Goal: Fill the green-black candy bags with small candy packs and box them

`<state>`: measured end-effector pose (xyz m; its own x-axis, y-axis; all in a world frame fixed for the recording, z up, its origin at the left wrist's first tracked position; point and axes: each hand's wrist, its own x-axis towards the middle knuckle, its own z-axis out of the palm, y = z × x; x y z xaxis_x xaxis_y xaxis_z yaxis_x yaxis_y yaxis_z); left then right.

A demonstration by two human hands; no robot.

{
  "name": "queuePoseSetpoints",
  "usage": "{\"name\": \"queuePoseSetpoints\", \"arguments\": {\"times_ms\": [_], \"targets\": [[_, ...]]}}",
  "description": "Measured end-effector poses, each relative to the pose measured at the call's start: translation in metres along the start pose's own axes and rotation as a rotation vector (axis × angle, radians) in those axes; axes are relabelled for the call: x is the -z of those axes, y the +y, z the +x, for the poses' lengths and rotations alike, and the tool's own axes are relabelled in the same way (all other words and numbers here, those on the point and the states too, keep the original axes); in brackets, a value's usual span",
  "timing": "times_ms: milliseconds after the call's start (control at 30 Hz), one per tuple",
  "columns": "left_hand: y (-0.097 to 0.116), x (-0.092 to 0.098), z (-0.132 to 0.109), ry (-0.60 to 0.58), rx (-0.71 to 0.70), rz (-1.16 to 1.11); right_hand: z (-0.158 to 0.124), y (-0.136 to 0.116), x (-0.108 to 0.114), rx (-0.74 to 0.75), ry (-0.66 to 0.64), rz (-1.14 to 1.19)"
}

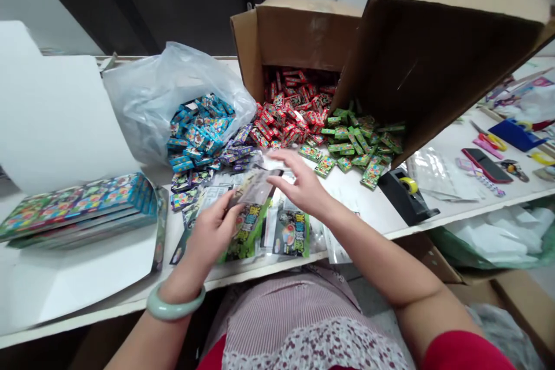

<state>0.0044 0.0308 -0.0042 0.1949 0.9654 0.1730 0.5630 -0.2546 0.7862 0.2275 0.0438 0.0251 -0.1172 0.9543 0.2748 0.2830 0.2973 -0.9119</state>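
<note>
My left hand (212,234) grips a black and green printed plastic pouch (249,219) with a clear upper part, thumb on top. My right hand (301,185) is at the pouch's upper right edge, its thumb and fingers apart; whether it touches the pouch I cannot tell. Beneath and beside it lie more pouches of the same print, one printed pouch (289,234) just to the right. Beyond my hands are heaps of small boxes: blue boxes (202,130), purple boxes (238,150), red boxes (290,115) and green boxes (358,144).
A tipped cardboard carton (307,40) holds red boxes at the back. A clear plastic bag (147,92) surrounds the blue ones. At left stands a white open display carton (95,277) with stacked boxes (87,208). A tape dispenser (407,196), phone (485,165) and scissors (489,137) lie right.
</note>
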Motion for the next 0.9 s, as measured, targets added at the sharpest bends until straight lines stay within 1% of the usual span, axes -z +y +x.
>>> {"name": "queuePoseSetpoints", "arguments": {"times_ms": [33, 67, 100, 167, 200, 233, 300, 367, 433, 633, 700, 767, 833, 900], "targets": [[0.001, 0.002, -0.001, 0.023, 0.083, -0.121, -0.006, -0.001, -0.003, 0.003, 0.096, 0.006], [0.003, 0.003, -0.003, 0.036, 0.156, -0.244, -0.012, -0.002, -0.006, -0.037, 0.114, 0.062], [0.005, 0.002, -0.005, 0.04, 0.214, -0.372, -0.018, -0.001, -0.009, -0.11, 0.058, 0.155], [0.009, -0.004, -0.007, 0.023, 0.307, -0.642, -0.028, 0.002, -0.015, -0.27, -0.147, 0.36], [0.011, -0.009, -0.008, 0.007, 0.353, -0.772, -0.031, 0.003, -0.017, -0.327, -0.229, 0.43], [0.011, -0.014, -0.009, -0.01, 0.395, -0.891, -0.032, 0.004, -0.019, -0.363, -0.265, 0.464], [0.011, -0.024, -0.01, -0.028, 0.446, -1.057, -0.034, 0.003, -0.022, -0.387, -0.236, 0.448], [0.009, -0.03, -0.011, -0.004, 0.424, -1.092, -0.034, 0.003, -0.023, -0.395, -0.196, 0.43], [0.007, -0.032, -0.012, 0.027, 0.375, -1.042, -0.035, 0.005, -0.025, -0.41, -0.186, 0.448], [0.004, -0.023, -0.015, 0.088, 0.308, -0.806, -0.042, 0.015, -0.032, -0.406, -0.222, 0.51], [0.002, -0.024, -0.014, 0.057, 0.331, -0.84, -0.043, 0.017, -0.034, -0.446, -0.264, 0.556], [0.0, -0.027, -0.014, -0.007, 0.388, -0.965, -0.044, 0.018, -0.035, -0.484, -0.272, 0.58], [-0.001, -0.03, -0.013, -0.053, 0.425, -1.069, -0.044, 0.021, -0.036, -0.482, -0.228, 0.552], [-0.001, -0.031, -0.014, -0.065, 0.402, -1.067, -0.043, 0.026, -0.037, -0.453, -0.165, 0.483]]}}
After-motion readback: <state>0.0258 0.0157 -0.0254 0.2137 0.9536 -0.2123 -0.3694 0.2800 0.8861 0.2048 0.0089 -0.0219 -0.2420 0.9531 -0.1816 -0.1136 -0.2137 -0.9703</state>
